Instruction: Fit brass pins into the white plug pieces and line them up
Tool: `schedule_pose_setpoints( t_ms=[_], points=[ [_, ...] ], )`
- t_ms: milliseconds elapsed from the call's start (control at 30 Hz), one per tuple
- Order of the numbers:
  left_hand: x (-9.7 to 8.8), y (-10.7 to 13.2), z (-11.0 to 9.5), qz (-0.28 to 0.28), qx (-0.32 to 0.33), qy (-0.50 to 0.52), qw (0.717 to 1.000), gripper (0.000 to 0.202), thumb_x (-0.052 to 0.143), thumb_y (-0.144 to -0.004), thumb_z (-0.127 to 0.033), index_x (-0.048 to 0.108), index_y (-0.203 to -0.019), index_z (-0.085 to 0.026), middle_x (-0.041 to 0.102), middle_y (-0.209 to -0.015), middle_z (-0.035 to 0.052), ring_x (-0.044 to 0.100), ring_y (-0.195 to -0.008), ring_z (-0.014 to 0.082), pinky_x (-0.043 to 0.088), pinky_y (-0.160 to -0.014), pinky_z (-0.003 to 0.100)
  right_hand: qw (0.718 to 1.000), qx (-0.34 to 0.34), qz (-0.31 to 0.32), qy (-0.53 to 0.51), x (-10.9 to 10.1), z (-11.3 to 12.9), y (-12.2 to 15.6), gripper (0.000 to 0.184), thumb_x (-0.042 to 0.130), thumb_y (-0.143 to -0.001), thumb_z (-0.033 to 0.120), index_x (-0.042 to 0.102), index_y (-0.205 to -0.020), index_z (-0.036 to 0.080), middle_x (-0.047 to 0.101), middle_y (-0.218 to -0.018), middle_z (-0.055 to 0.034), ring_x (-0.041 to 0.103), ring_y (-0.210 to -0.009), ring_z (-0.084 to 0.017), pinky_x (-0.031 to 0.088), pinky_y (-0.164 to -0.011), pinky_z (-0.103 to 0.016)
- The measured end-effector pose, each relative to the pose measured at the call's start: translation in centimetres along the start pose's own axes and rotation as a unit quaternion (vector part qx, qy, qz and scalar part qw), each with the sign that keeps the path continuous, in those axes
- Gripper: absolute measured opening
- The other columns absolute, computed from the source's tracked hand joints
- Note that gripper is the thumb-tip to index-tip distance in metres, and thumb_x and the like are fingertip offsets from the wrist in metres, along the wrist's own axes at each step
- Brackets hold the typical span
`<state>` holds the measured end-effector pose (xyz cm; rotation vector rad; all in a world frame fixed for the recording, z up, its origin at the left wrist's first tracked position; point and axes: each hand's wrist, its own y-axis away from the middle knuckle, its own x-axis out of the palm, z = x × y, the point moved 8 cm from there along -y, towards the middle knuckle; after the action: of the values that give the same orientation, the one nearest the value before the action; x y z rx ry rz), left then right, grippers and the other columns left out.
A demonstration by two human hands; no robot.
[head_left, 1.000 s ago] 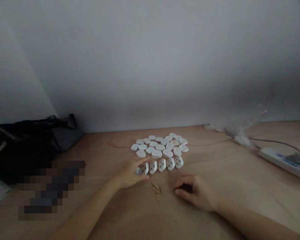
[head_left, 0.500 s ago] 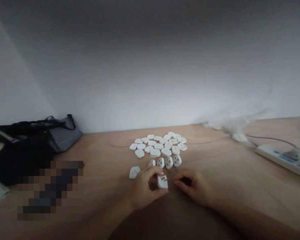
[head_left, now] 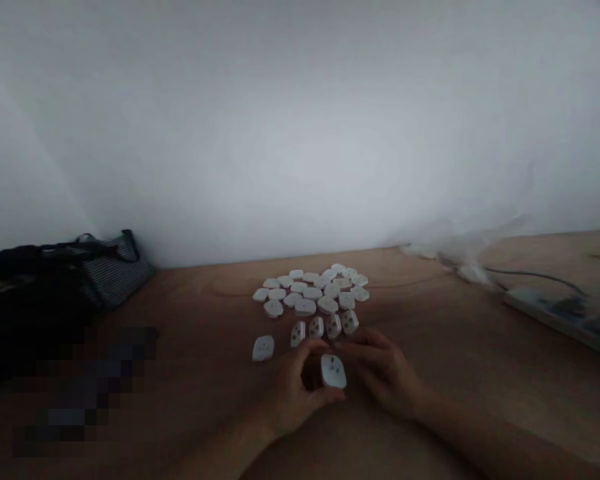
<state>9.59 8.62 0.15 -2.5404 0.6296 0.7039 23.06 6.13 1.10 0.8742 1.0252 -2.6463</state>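
Note:
My left hand [head_left: 300, 387] is closed on a white plug adapter [head_left: 333, 371], thumb below and fingers above. The adapter's face with small dark openings is turned up toward me. My right hand [head_left: 393, 373] is just to its right, fingers apart. Its index finger reaches toward the adapter's upper edge; whether it touches cannot be made out. Past my hands stands a short row of adapters on edge, one of them a white adapter [head_left: 316, 328] with dark holes. Left of my left hand, a single adapter [head_left: 263, 348] lies flat.
Behind the row, several more white adapters, such as one [head_left: 305, 307], lie grouped on the wooden table [head_left: 200, 333]. On the right are a power strip [head_left: 555, 317] with a cable and a clear plastic bag [head_left: 473, 250]. A striped bag [head_left: 113, 273] and a pixelated dark object are left.
The adapter in my left hand has turned: its hollow with a brass-coloured part showed before, now its holed face does. My right hand's pinched fingers have spread and moved nearer the adapter.

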Motion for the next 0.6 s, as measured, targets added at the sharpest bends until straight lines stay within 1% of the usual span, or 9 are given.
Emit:
schedule_pose_setpoints(
  t_ms=[67,167,267,300,367,433,500,567,600],
  points=[
    [-0.1,0.0,0.3,-0.011,0.003,0.011,1.0,0.053,0.078,-0.062,-0.037,0.05,-0.104,-0.021,0.062,-0.1,0.005,0.06,-0.091,0.0229,0.048,-0.078,0.032,0.998,-0.038,0.03,0.036,0.4,0.7,0.0,0.05,0.045,-0.072,0.001,0.062,-0.11,0.029,0.059,-0.097,-0.0051,0.054,-0.092,-0.02,0.043,-0.08,-0.038],
    [0.0,0.0,0.7,-0.012,-0.003,0.025,1.0,0.056,0.079,-0.061,-0.037,0.048,-0.105,-0.022,0.061,-0.099,0.0045,0.06,-0.09,0.0223,0.049,-0.076,0.031,0.997,-0.049,0.022,0.055,0.2,0.7,0.1,0.051,0.044,-0.071,0.0,0.063,-0.109,0.029,0.059,-0.096,-0.0052,0.053,-0.09,-0.021,0.042,-0.078,-0.038],
    [0.4,0.1,0.9,-0.003,-0.008,0.063,0.998,0.053,0.078,-0.063,-0.035,0.047,-0.104,-0.021,0.061,-0.095,0.0034,0.062,-0.083,0.0205,0.05,-0.069,0.028,0.997,-0.069,0.004,0.043,-0.3,0.8,0.2,0.048,0.043,-0.074,0.003,0.062,-0.109,0.028,0.058,-0.091,-0.0051,0.053,-0.086,-0.019,0.042,-0.074,-0.035],
    [0.4,0.2,0.8,-0.001,-0.006,0.07,0.998,0.05,0.077,-0.064,-0.034,0.048,-0.103,-0.021,0.061,-0.094,0.0031,0.062,-0.081,0.0202,0.05,-0.067,0.027,0.996,-0.078,0.01,0.04,-0.2,1.0,0.2,0.045,0.043,-0.074,0.004,0.063,-0.106,0.029,0.058,-0.09,-0.0047,0.053,-0.085,-0.019,0.042,-0.074,-0.035],
    [0.2,0.3,0.6,-0.01,0.004,0.061,0.998,0.048,0.077,-0.064,-0.031,0.049,-0.101,-0.021,0.061,-0.094,0.0032,0.062,-0.082,0.0206,0.05,-0.069,0.028,0.995,-0.084,0.032,0.037,0.1,1.1,0.3,0.042,0.046,-0.073,0.005,0.065,-0.101,0.029,0.059,-0.093,-0.0042,0.053,-0.088,-0.02,0.041,-0.077,-0.036],
    [-0.5,0.3,0.5,-0.034,0.015,0.037,0.999,0.049,0.077,-0.063,-0.028,0.048,-0.102,-0.021,0.06,-0.098,0.0047,0.061,-0.089,0.0223,0.05,-0.077,0.031,0.996,-0.07,0.036,0.034,0.2,1.0,0.2,0.042,0.047,-0.073,0.004,0.064,-0.103,0.028,0.059,-0.097,-0.0049,0.053,-0.092,-0.021,0.042,-0.08,-0.037],
    [-2.1,0.0,0.6,-0.072,0.023,0.031,0.997,0.05,0.075,-0.064,-0.024,0.045,-0.104,-0.021,0.059,-0.103,0.0061,0.059,-0.096,0.0229,0.048,-0.083,0.033,0.999,-0.043,0.014,0.022,-0.2,0.7,0.0,0.044,0.046,-0.073,0.004,0.062,-0.107,0.025,0.058,-0.099,-0.0064,0.053,-0.093,-0.021,0.043,-0.081,-0.036],
    [-4.0,-0.6,1.1,-0.104,0.021,0.044,0.993,0.049,0.071,-0.065,-0.023,0.041,-0.104,-0.022,0.06,-0.102,0.006,0.06,-0.095,0.0219,0.048,-0.083,0.033,1.0,-0.013,-0.001,0.007,-0.4,0.3,-0.1,0.044,0.046,-0.074,0.003,0.06,-0.11,0.023,0.057,-0.097,-0.007,0.054,-0.091,-0.02,0.046,-0.078,-0.034],
    [-5.2,-0.9,1.6,-0.122,0.013,0.048,0.991,0.049,0.07,-0.065,-0.023,0.039,-0.103,-0.022,0.061,-0.099,0.0051,0.062,-0.09,0.0206,0.049,-0.08,0.033,1.0,-0.002,-0.001,0.0,-0.4,0.1,-0.1,0.042,0.046,-0.075,0.003,0.06,-0.109,0.023,0.057,-0.096,-0.007,0.054,-0.089,-0.019,0.046,-0.077,-0.032]
  ],
)
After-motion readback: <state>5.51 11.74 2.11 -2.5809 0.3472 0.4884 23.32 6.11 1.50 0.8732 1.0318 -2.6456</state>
